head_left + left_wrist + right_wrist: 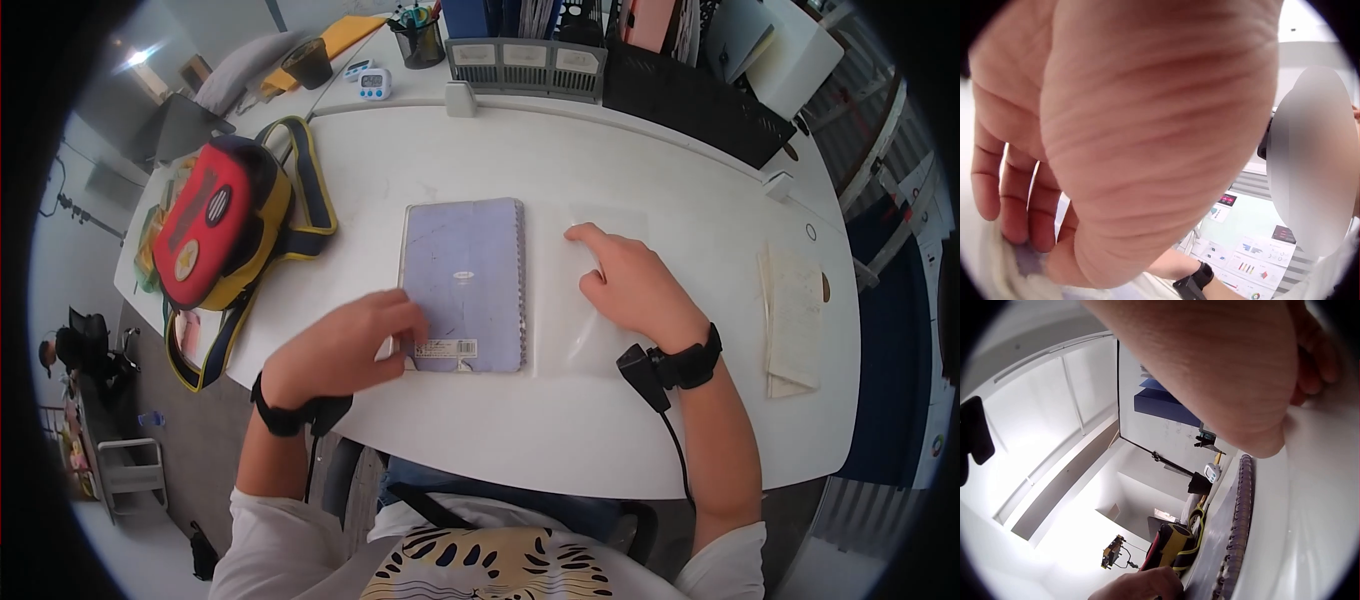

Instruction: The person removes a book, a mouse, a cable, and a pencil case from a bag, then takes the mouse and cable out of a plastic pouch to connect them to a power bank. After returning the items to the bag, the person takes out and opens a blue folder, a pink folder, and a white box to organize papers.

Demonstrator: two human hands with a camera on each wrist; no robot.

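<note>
A purple spiral notebook (463, 270) lies closed on the white table, its coil (1238, 531) along the right side and a barcode label near the bottom edge. My left hand (345, 345) is at its lower left corner, fingers bent loosely over the cover's edge and thumb apart from them. In the left wrist view, the palm and fingers of the left hand (1129, 137) hang over the notebook's pale purple surface. A clear plastic sheet (570, 345) spreads from the notebook's right side. Over it rests my right hand (640, 285), index finger extended toward the notebook.
A red, black and yellow bag (215, 225) sits at the left of the table. Folded cream-coloured sheets (793, 325) lie at the right. Along the back are a white digital timer (375, 84), a pen holder (418, 42) and a grey rack (525, 66).
</note>
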